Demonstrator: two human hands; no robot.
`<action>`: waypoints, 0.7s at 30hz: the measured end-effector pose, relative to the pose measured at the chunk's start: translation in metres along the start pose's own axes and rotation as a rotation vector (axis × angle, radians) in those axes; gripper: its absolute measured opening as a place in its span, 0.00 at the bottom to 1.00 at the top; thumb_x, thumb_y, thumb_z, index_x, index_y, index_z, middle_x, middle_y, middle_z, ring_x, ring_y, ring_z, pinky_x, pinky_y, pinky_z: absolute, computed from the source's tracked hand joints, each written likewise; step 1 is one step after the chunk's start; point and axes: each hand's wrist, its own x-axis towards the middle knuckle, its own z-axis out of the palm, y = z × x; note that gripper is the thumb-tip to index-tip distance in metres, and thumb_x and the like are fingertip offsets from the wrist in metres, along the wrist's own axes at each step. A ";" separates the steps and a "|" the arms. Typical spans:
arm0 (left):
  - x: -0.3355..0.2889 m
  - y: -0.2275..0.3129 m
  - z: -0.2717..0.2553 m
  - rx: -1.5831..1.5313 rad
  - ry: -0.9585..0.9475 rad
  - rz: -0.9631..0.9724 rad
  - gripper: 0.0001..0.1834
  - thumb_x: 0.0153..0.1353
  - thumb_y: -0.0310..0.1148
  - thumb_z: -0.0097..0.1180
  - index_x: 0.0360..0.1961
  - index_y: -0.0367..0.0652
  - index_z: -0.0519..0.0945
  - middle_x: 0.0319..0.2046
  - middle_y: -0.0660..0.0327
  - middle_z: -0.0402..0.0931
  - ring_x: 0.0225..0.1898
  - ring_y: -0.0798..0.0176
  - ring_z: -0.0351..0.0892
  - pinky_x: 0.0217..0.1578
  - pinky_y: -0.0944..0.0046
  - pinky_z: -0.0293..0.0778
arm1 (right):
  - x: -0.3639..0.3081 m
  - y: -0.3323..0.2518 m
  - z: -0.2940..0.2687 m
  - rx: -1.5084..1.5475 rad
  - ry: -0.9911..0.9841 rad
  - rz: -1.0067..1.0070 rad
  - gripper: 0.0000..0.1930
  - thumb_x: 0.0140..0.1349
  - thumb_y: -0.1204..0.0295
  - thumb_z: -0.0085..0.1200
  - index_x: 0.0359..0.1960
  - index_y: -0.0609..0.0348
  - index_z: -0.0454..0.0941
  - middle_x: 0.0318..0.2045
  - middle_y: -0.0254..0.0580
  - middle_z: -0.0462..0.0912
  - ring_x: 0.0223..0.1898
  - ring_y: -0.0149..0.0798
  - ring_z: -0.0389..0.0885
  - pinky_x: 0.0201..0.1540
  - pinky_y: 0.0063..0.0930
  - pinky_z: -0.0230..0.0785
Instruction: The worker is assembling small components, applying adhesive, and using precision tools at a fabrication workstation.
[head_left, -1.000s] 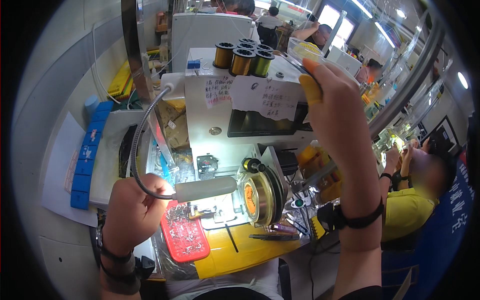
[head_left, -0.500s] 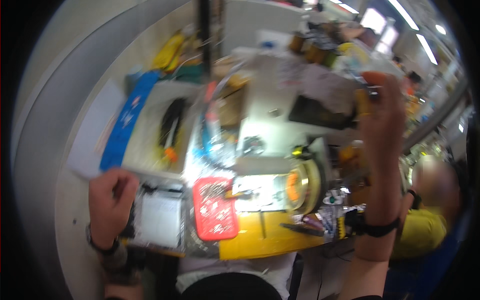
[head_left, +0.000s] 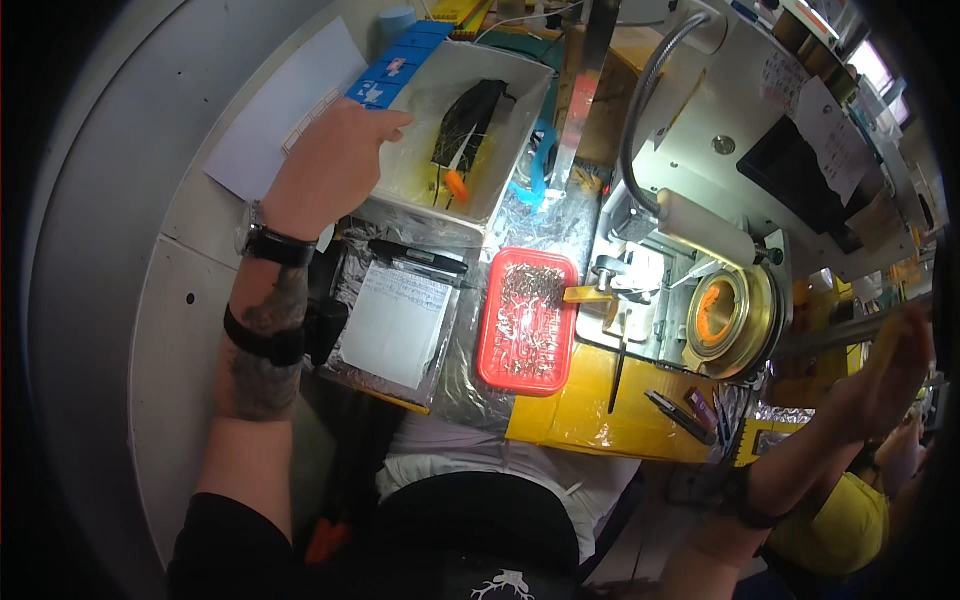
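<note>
Left hand (head_left: 335, 165): palm down, fingers bent, index pointing right, over the near end of the blue segmented case (head_left: 402, 68). Whether the fingertips touch or grip the case: cannot tell, hand hides that end. Case lies just beyond the fingers, long axis running away and to the right, along the left rim of the white open-topped bin (head_left: 415, 172). Left hand is clearly the nearer.

Right hand (head_left: 893, 380): well apart at the far right, blurred, near the metal bar (head_left: 835, 335); grip cannot be told.

Edges: white paper sheet (head_left: 262, 125) borders the case on the left; bin interior opens to its right, holding a black pouch (head_left: 475, 125) and an orange-tipped tool (head_left: 456, 186). Notepad (head_left: 398, 325) lies on the near side of the bin. Open air above the bin gives side room.
</note>
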 end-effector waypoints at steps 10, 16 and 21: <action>0.006 -0.009 0.006 -0.029 0.158 0.166 0.08 0.66 0.31 0.63 0.39 0.37 0.87 0.39 0.51 0.85 0.46 0.46 0.82 0.51 0.53 0.76 | -0.170 -0.062 -0.053 0.407 -0.149 0.501 0.12 0.62 0.86 0.58 0.47 0.71 0.79 0.47 0.46 0.79 0.45 0.38 0.78 0.50 0.28 0.71; -0.031 0.076 -0.006 -0.329 0.160 0.116 0.04 0.67 0.25 0.64 0.39 0.36 0.87 0.38 0.55 0.88 0.34 0.65 0.82 0.39 0.66 0.76 | -0.185 -0.099 -0.038 0.539 -0.360 0.528 0.11 0.60 0.86 0.60 0.44 0.64 0.81 0.35 0.41 0.79 0.30 0.31 0.73 0.33 0.24 0.66; -0.049 0.130 0.011 -0.591 0.048 0.207 0.04 0.61 0.23 0.70 0.33 0.35 0.86 0.33 0.55 0.87 0.29 0.66 0.81 0.33 0.68 0.75 | -0.193 -0.109 -0.028 0.641 -0.452 0.585 0.09 0.61 0.82 0.62 0.43 0.64 0.82 0.32 0.39 0.78 0.28 0.33 0.74 0.33 0.24 0.66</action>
